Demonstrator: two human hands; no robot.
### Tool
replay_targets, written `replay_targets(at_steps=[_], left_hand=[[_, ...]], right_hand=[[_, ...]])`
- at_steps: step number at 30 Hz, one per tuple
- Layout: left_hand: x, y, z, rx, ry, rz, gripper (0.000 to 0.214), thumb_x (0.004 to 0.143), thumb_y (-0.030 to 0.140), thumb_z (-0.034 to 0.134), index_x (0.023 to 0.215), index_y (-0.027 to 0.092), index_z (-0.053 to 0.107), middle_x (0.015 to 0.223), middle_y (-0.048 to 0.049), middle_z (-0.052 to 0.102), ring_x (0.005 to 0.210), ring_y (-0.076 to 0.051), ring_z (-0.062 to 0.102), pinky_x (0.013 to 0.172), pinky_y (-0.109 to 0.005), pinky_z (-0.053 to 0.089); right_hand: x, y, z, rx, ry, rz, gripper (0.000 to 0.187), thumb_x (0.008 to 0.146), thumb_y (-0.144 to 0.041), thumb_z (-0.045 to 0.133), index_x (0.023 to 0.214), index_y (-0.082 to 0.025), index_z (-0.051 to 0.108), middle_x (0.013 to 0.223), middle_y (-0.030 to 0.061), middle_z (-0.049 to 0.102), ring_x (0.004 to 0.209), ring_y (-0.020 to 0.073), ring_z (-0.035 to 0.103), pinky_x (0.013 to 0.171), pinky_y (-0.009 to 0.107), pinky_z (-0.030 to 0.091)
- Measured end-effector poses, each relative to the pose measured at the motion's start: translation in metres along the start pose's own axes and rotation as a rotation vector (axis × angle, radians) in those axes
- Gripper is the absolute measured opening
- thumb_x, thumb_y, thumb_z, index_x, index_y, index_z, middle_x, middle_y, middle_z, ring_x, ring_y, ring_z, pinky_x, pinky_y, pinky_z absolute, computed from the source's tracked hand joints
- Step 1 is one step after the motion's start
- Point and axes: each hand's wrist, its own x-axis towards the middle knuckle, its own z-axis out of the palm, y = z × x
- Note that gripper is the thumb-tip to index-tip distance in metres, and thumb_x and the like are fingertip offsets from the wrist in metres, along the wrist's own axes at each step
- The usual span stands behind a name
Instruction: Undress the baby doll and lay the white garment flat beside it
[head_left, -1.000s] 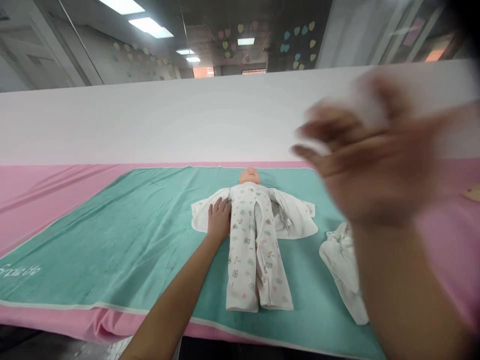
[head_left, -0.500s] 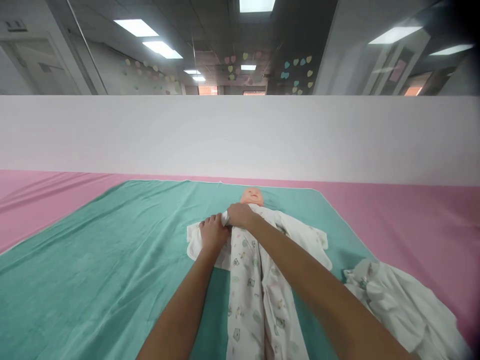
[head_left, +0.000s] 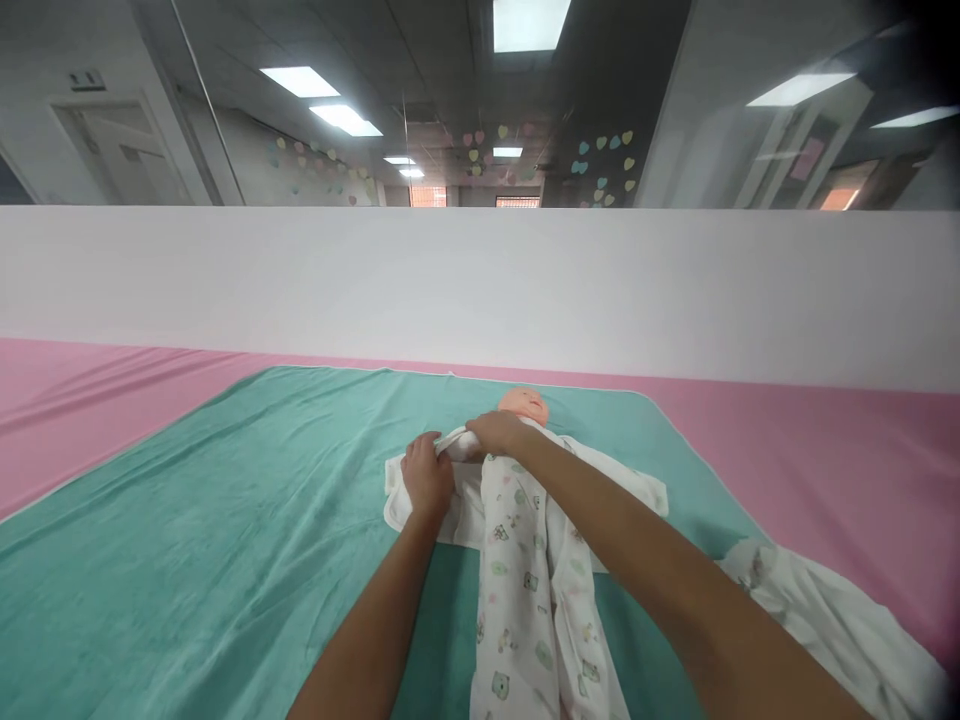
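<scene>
A baby doll (head_left: 525,404) lies on its back on a green sheet (head_left: 247,560), its head towards the far wall. White baby trousers (head_left: 510,590) with a small animal and leaf print stretch from it towards me. A white baby shirt (head_left: 637,485) is spread out on both sides around the doll's upper body. My left hand (head_left: 427,475) is closed on the shirt's left sleeve. At the doll's left-hand shoulder, just below its head, my right hand (head_left: 495,433) grips a raised fold of the same shirt. My fingertips there are partly hidden.
A crumpled white cloth (head_left: 832,620) lies at the right, across the green sheet's edge. Pink cloth (head_left: 825,450) surrounds the sheet. Behind it runs a low white wall (head_left: 450,290) with a reflecting glass surface above.
My hands have moved slightly apart, and the shirt's fold between them is lifted and opened more. The doll's head has tilted a little to the right. The view has shifted slightly.
</scene>
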Motion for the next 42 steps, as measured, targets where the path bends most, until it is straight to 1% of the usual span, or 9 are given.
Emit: replay_targets(at_steps=[5, 10, 16, 21, 25, 29, 33, 37, 42], left_hand=[[-0.001, -0.017, -0.005, -0.282, 0.041, -0.298, 0.035, 0.077, 0.012, 0.038, 0.108, 0.023, 0.052, 0.104, -0.0041, 0.063, 0.094, -0.020, 0.058, 0.081, -0.032, 0.047], [-0.001, -0.022, -0.009, -0.339, -0.074, -0.198, 0.043, 0.067, 0.003, 0.039, 0.102, 0.021, 0.058, 0.099, -0.0031, 0.066, 0.096, -0.017, 0.060, 0.085, -0.029, 0.046], [-0.015, -0.014, -0.014, -0.251, -0.042, 0.030, 0.069, 0.075, 0.014, 0.048, 0.140, 0.013, 0.024, 0.134, -0.0138, 0.044, 0.121, -0.021, 0.045, 0.098, -0.034, 0.041], [-0.028, -0.013, -0.022, 0.078, -0.111, 0.283, 0.041, 0.084, 0.019, 0.044, 0.124, 0.019, 0.051, 0.127, -0.0102, 0.050, 0.121, -0.026, 0.043, 0.100, -0.042, 0.036], [-0.022, -0.020, -0.021, 0.056, -0.203, 0.176, 0.034, 0.091, 0.027, 0.037, 0.115, 0.019, 0.059, 0.119, -0.0071, 0.058, 0.108, -0.022, 0.053, 0.092, -0.034, 0.042], [-0.017, -0.024, -0.020, 0.024, -0.207, 0.130, 0.033, 0.091, 0.028, 0.037, 0.112, 0.020, 0.061, 0.116, -0.0058, 0.060, 0.104, -0.021, 0.055, 0.090, -0.032, 0.042], [-0.018, -0.021, -0.020, 0.088, -0.173, 0.134, 0.033, 0.090, 0.025, 0.036, 0.112, 0.018, 0.060, 0.114, -0.0080, 0.060, 0.102, -0.024, 0.055, 0.087, -0.034, 0.043], [-0.021, -0.017, -0.021, 0.102, -0.051, 0.234, 0.035, 0.090, 0.021, 0.034, 0.113, 0.013, 0.058, 0.116, -0.0115, 0.058, 0.109, -0.026, 0.050, 0.094, -0.039, 0.040], [-0.027, 0.025, -0.021, 0.029, -0.076, 0.402, 0.034, 0.090, 0.022, 0.034, 0.113, 0.015, 0.057, 0.120, -0.0104, 0.055, 0.114, -0.024, 0.047, 0.098, -0.039, 0.039]], right_hand=[[-0.039, 0.031, -0.032, 0.027, 0.032, -0.026, 0.032, 0.079, -0.050, 0.055, 0.103, -0.029, 0.059, 0.096, 0.0032, 0.065, 0.082, 0.0199, 0.061, 0.066, 0.027, 0.042], [-0.061, 0.046, -0.043, 0.053, 0.093, 0.024, 0.033, 0.080, -0.055, 0.053, 0.102, -0.030, 0.058, 0.095, 0.0025, 0.064, 0.082, 0.0195, 0.060, 0.065, 0.026, 0.040], [-0.045, 0.023, -0.017, 0.064, 0.115, -0.006, 0.040, 0.080, -0.054, 0.053, 0.110, -0.028, 0.055, 0.105, 0.0050, 0.062, 0.088, 0.0206, 0.060, 0.067, 0.027, 0.043], [-0.022, -0.002, 0.005, 0.076, 0.111, 0.011, 0.041, 0.073, -0.048, 0.063, 0.107, -0.026, 0.058, 0.106, 0.0066, 0.064, 0.098, 0.0250, 0.059, 0.078, 0.034, 0.045], [-0.026, 0.002, 0.006, 0.136, 0.162, 0.045, 0.044, 0.074, -0.047, 0.061, 0.113, -0.025, 0.058, 0.111, 0.0071, 0.063, 0.103, 0.0248, 0.057, 0.084, 0.035, 0.044], [-0.066, 0.027, 0.025, 0.232, 0.348, 0.099, 0.046, 0.092, -0.044, 0.035, 0.132, -0.023, 0.041, 0.132, 0.0061, 0.049, 0.122, 0.0180, 0.044, 0.098, 0.031, 0.036], [-0.125, 0.068, 0.086, 0.422, 0.743, 0.311, 0.042, 0.094, -0.038, 0.027, 0.130, -0.021, 0.044, 0.131, 0.0052, 0.049, 0.122, 0.0174, 0.042, 0.101, 0.031, 0.033], [-0.170, 0.113, 0.140, 0.420, 0.708, 0.692, 0.043, 0.090, -0.043, 0.036, 0.117, -0.015, 0.055, 0.115, 0.0117, 0.058, 0.111, 0.0247, 0.049, 0.095, 0.036, 0.036], [-0.190, 0.139, 0.150, 0.434, 0.629, 1.032, 0.044, 0.087, -0.048, 0.036, 0.110, -0.016, 0.056, 0.117, 0.0150, 0.055, 0.111, 0.0311, 0.047, 0.085, 0.041, 0.040]])
